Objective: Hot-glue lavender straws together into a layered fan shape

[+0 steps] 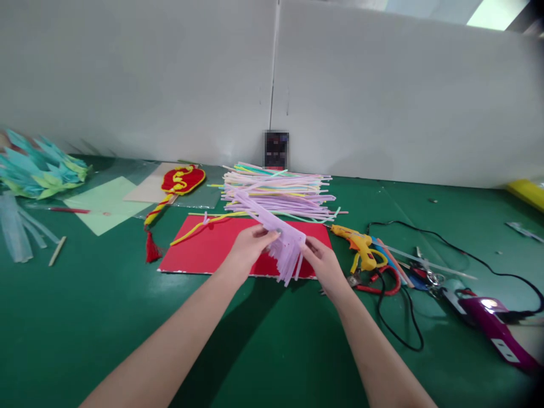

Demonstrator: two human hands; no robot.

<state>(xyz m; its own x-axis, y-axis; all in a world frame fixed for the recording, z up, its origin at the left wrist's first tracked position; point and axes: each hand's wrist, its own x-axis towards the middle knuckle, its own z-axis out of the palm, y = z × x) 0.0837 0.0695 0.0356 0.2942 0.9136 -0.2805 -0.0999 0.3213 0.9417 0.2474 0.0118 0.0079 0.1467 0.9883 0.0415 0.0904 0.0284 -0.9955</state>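
Between my hands I have a lilac fringed strip (285, 233), its loose fringe hanging down over the near edge of a red board (199, 246). My left hand (251, 245) pinches the strip near its middle, thumb on top. At the strip's right end, my right hand (319, 256) grips the edge with its fingers. Just behind the board lies a pile of pipe cleaners (276, 195), mostly lilac, pink and cream. A yellow pipe cleaner (187, 233) rests across the board's left part.
Right of the board are a yellow glue gun (361, 245), red-handled pliers (389, 286), keys (431, 277) and a purple power strip (495, 323) with a black cord. To the left lie a red and yellow fan (183, 180), pale green paper (104, 204) and teal leafy pieces (40, 167).
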